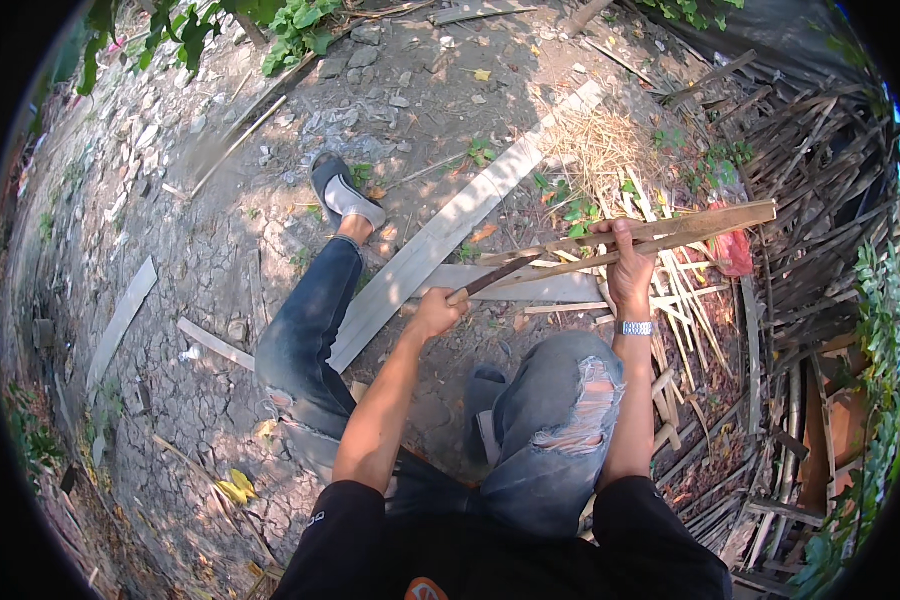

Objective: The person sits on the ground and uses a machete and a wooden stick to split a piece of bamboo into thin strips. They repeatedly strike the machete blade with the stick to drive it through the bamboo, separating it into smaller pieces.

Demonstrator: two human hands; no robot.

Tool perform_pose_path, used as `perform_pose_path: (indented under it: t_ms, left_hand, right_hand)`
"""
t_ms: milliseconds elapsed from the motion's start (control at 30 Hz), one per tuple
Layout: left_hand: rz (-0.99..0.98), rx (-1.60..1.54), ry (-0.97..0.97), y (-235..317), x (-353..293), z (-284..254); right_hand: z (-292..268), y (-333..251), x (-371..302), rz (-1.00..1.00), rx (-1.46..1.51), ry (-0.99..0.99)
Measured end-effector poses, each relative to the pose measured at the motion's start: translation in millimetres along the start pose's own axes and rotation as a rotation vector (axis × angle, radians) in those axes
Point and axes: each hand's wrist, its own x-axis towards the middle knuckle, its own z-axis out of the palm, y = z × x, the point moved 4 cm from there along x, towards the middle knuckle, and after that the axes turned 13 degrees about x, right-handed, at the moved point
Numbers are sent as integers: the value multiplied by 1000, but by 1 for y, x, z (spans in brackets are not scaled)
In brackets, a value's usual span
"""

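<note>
Left hand (436,312): fist wrapped tight round the handle of a knife (492,277), centre of the scene, above the left knee. The dark blade runs up and right from the fist, its tip meeting the near end of the slat bundle.

Right hand (627,270): fingers wrapped round a bundle of bamboo slats (670,233), gripping it from below near its middle. A silver watch (636,328) sits on that wrist. The two hands are apart, the knife bridging the gap between them.

Slats: long, thin, pale brown, held almost level, tilting slightly upward to the right. The right end reaches past the hand over the heap on the right; the left end points toward the blade.

Legs: blue jeans (310,330), the right knee torn. The left leg is stretched out far and left, ending in a grey sock and dark sandal (342,190). The right knee is bent up close, just below the right hand.

Plank (440,235): long, grey, lying on the ground diagonally from near left to far right, passing under the knife. A second, shorter grey board (530,285) lies across it beneath the hands.

Ground (200,260): dry, cracked earth with stones, far and left. Loose boards (120,325) lie at the left.

Cut strips (670,290): pale bamboo slivers scattered on the ground under the right hand, with dry straw just beyond.

Heap (810,190): weathered bamboo and sticks stacked along the right edge. A red scrap (735,252) lies at its foot.

Plants (290,25): green leaves at the far edge.
</note>
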Motion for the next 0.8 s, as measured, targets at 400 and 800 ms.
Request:
perform_pose_path:
  t_ms: [400, 800]
  left_hand:
    - [-111, 716, 175, 13, -58, 35]
    - [-358, 472, 86, -6, -33, 44]
  right_hand:
    - [34, -18, -17, -181, 10, -55]
    - [40, 3, -19, -72, 6, -39]
